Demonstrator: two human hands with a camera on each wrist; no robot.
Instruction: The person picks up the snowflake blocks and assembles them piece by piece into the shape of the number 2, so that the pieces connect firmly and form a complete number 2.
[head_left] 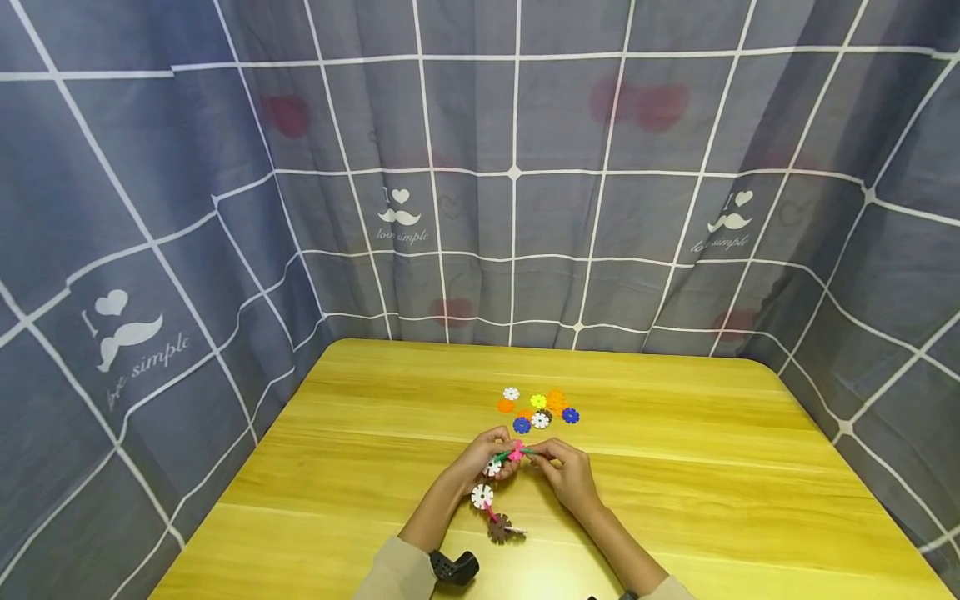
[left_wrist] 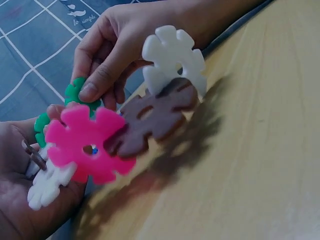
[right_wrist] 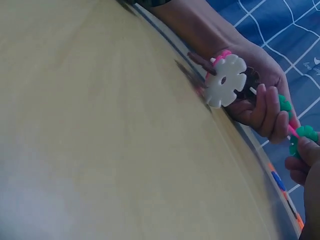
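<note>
My left hand [head_left: 472, 458] grips a chain of notched plastic snowflake discs, its fingers curled around the upper part. From it hang a white disc [head_left: 482, 497], a brown disc [head_left: 500, 528] and, at the low end, another white disc [left_wrist: 167, 52]. Opposite it, my right hand [head_left: 573, 479] pinches a green disc [right_wrist: 306, 132] between thumb and fingers. That green disc meets a pink disc [head_left: 516, 451] held at the left fingertips. A second green disc [right_wrist: 284, 103] shows by the left fingers. In the left wrist view, a large pink disc [left_wrist: 62, 137] joins the brown one.
Beyond the hands, loose discs lie grouped on the wooden table [head_left: 360, 450]: several orange discs [head_left: 556, 401], a yellow disc [head_left: 538, 402], blue discs [head_left: 571, 415] and white discs [head_left: 511, 393]. A grey-blue checked curtain [head_left: 480, 208] surrounds the table's back and sides.
</note>
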